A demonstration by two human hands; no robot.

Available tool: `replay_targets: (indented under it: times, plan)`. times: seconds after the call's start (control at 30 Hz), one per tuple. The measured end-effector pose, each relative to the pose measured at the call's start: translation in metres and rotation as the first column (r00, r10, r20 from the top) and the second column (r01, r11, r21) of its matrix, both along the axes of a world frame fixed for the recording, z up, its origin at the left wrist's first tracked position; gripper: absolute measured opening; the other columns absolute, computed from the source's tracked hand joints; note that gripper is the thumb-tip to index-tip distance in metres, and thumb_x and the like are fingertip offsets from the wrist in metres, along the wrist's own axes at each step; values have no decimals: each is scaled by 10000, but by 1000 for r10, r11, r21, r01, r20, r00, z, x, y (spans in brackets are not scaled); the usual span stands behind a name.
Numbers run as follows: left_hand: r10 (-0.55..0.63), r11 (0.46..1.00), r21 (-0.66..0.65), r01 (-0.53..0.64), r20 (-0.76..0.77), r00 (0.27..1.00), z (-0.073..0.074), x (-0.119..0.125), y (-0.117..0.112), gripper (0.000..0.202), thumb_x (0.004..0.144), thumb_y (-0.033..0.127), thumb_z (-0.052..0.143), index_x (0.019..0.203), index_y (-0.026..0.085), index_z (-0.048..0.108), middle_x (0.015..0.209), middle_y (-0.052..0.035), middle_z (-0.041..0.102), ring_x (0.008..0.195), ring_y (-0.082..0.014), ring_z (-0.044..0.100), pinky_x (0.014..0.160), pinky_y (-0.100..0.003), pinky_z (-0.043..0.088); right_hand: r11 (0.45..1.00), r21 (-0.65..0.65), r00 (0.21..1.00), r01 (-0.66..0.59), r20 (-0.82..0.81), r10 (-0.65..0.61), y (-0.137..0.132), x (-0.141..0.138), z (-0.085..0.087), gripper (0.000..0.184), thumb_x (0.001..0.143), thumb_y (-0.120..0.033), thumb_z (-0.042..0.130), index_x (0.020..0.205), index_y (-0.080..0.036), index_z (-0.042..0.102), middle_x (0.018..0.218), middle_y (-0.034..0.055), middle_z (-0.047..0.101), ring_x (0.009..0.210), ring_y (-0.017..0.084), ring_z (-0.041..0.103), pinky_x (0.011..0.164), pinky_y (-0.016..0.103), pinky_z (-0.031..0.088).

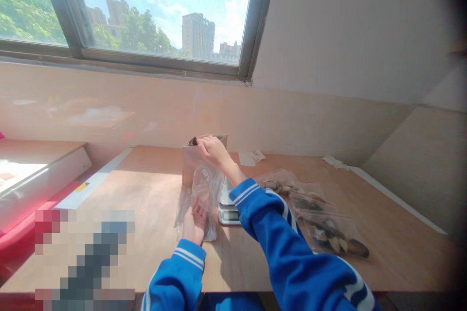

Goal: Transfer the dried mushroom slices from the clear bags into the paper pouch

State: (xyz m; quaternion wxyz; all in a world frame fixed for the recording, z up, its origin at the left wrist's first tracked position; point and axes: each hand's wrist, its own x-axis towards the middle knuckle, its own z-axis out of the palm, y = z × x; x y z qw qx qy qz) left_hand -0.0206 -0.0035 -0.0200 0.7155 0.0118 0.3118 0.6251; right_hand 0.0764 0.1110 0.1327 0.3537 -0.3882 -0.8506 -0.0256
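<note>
An open-topped cardboard box (188,170) stands toward the back of the table. At its top is my right hand (212,149), fingers bent together over the opening. Something dark (192,141) shows beside those fingertips; I cannot make out its kind, or whether the fingers hold it. Lower down, in front of the box, my left hand (198,216) has its palm up and fingers curled against a clear plastic bag (204,184). To the right of the bag is a silver digital scale (229,216), partly covered by my right forearm.
Several clear zip bags with dark and pale dried pieces lie to the right, including a zip bag (332,233) in front. White papers (250,157) rest by the wall. A window (164,14) is above. A blurred-out patch (87,257) hides the left front.
</note>
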Motion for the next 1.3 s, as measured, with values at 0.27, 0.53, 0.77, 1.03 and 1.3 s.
replay_targets:
  times: [0.27,0.53,0.77,1.03,1.3]
  plan:
    - [58,995,80,-53,-59,997,-4,1,1,206,917,155,464,1066,136,606,1133,-140,680,991,-159,685,817,-192,565,987,46,988,152,-9,-152,-5,-2,1,237,983,-280,384,973,-183,600,983,101,642,960,226,552,885,361,382]
    - [43,996,77,-41,-31,999,1,0,-2,214,887,99,476,1060,127,598,1042,-128,720,1002,-188,688,843,-234,570,986,30,956,164,-253,-151,-30,8,4,200,961,-248,402,1000,-202,593,1065,88,607,1054,221,505,985,376,325]
    - [51,985,166,-41,-55,997,4,1,-4,197,798,32,538,954,133,607,1056,-134,721,1007,-228,686,908,-306,550,929,-349,730,125,-601,-324,-78,46,-53,315,826,-480,592,991,-216,541,984,87,602,930,226,549,836,349,428]
    - [-160,956,224,190,-145,976,11,4,-18,276,686,33,524,906,106,673,985,-145,726,985,-243,689,905,-351,536,886,-462,470,-34,-790,-394,-93,85,-82,350,780,-569,614,772,-235,512,704,11,555,661,182,524,670,322,449]
    - [-70,878,398,266,-444,893,26,4,-21,458,777,431,587,1084,105,686,1209,-153,655,1154,-281,589,1000,-360,454,868,-443,619,-226,-753,-223,-115,103,-80,334,805,-537,635,834,-212,561,610,-43,486,523,110,436,499,230,343]
